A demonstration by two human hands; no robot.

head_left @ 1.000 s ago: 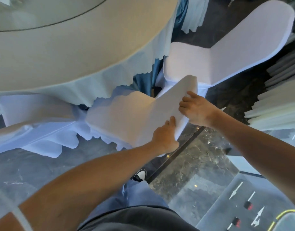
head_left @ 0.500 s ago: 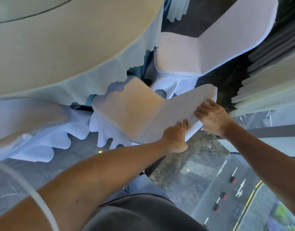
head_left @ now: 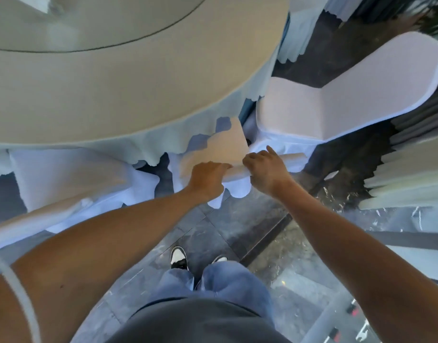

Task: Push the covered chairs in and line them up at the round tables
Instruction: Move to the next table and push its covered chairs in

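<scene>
Middle chair (head_left: 224, 147): white cover, seat partly tucked under the hanging tablecloth edge, in the middle of the view.
Left hand (head_left: 208, 179): fingers closed over the near top edge of the chair back.
Right hand (head_left: 266, 169): fingers curled over the same edge, just right of the left hand.
Right chair (head_left: 336, 95): just beside the middle chair, seat out from the table.
Left chair (head_left: 64, 179): near the table, with a dark gap between it and the middle chair.
Round table (head_left: 113, 82): far and left, pale cloth with a wavy hem.
Floor (head_left: 213, 233): dark shiny stone, open room behind the chair where two shoes stand.
</scene>
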